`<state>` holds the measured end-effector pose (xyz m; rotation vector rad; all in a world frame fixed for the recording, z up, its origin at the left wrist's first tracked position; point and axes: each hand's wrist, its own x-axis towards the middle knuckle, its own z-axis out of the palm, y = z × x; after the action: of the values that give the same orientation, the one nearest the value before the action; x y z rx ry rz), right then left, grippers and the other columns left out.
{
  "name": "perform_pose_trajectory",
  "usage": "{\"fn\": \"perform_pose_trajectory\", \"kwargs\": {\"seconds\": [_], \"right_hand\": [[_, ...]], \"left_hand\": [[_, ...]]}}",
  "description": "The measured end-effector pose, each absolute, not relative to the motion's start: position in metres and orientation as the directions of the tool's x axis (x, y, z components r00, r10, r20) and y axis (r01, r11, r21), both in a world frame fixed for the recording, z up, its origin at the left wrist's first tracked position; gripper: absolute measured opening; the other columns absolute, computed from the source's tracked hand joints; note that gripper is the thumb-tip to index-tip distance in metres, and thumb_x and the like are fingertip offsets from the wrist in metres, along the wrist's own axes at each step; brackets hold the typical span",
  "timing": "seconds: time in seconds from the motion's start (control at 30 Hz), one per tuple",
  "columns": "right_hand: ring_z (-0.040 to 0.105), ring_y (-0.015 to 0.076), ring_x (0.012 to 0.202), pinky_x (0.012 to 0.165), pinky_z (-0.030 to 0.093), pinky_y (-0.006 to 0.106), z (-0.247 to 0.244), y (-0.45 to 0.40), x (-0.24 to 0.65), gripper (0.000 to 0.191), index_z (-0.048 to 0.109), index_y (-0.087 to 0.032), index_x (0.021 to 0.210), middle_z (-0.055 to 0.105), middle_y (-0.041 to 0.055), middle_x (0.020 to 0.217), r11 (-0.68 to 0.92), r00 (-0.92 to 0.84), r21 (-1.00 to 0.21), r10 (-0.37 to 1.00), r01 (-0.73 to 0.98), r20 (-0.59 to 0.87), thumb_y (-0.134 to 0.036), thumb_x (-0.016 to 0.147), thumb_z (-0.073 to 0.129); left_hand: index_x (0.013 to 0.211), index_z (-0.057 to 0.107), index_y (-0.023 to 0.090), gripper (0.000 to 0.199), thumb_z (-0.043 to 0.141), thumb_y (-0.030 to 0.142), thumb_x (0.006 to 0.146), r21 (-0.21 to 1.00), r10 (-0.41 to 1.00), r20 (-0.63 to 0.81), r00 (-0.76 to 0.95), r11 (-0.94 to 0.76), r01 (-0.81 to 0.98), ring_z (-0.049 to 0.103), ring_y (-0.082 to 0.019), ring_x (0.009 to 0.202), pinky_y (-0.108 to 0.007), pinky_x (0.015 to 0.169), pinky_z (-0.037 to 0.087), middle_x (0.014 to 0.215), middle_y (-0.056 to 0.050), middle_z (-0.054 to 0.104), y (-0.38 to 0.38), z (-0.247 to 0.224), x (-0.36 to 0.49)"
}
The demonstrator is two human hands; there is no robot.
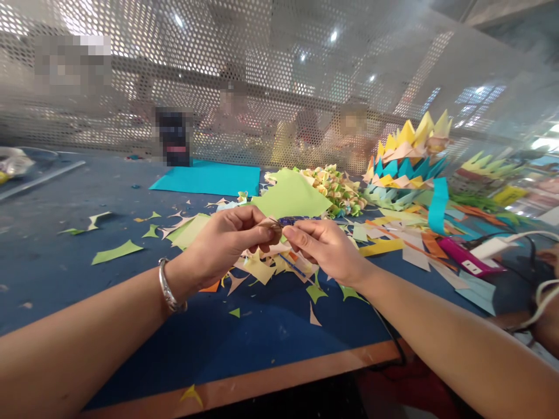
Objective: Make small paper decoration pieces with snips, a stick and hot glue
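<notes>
My left hand (231,235), with a silver bracelet at its wrist, is closed in a pinch above the scattered paper. Almost touching it, my right hand (327,247) is pinched shut as well. A small brownish thing shows between the two sets of fingertips, too small and covered to name. Just behind the right fingers lies a dark blue patterned object (301,220), partly hidden; I cannot tell whether the hand touches it. Under and around both hands are yellow, pink and green paper scraps (259,269). A large light-green sheet (292,195) lies right beyond the hands.
Behind are a turquoise sheet (209,178), a heap of small folded paper pieces (338,189) and stacked zigzag-edged paper crowns (404,157). A magenta power strip (471,257) with cables lies at right. A perforated metal screen (262,75) closes off the table's back.
</notes>
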<state>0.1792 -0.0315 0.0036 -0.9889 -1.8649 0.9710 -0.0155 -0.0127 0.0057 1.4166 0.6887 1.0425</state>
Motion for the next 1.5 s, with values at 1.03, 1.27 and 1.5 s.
{"fn": "perform_pose_trajectory", "kwargs": {"seconds": [1.03,1.27,1.5], "right_hand": [[0.041,0.0095,0.060,0.052,0.032,0.024,0.0013,-0.0309,0.1758,0.027,0.058,-0.017,0.077,0.049,-0.0029,0.067,0.377,-0.301,-0.921,0.893,0.096,0.334,-0.040,0.083,0.069],[0.020,0.0069,0.046,0.044,0.017,0.026,0.0003,-0.0305,0.1805,0.037,0.056,-0.018,0.075,0.021,-0.0096,0.053,0.339,-0.367,-0.938,0.884,0.073,0.291,-0.051,0.091,0.056],[0.017,0.0072,0.045,0.044,0.017,0.026,-0.0018,-0.0284,0.1817,0.041,0.057,-0.018,0.070,0.020,-0.0098,0.051,0.311,-0.346,-0.944,0.903,0.112,0.256,-0.053,0.090,0.057]], "left_hand": [[0.069,0.066,0.017,0.014,0.073,0.027,0.076,0.979,0.901,0.030,0.434,0.062,-0.195,0.061,-0.012,0.068,-0.022,0.058,0.044,0.072,-0.001,0.068,-0.0221,0.0114,-0.0099],[0.075,0.065,0.015,0.013,0.072,0.025,0.079,0.983,0.933,0.084,0.349,-0.021,-0.181,0.066,-0.013,0.068,-0.023,0.062,0.049,0.071,-0.002,0.071,-0.0181,0.0115,-0.0121],[0.078,0.067,0.015,0.009,0.072,0.023,0.078,0.979,0.949,0.136,0.283,-0.085,-0.184,0.066,-0.013,0.071,-0.025,0.066,0.049,0.075,-0.003,0.071,-0.0159,0.0127,-0.0137]]}}
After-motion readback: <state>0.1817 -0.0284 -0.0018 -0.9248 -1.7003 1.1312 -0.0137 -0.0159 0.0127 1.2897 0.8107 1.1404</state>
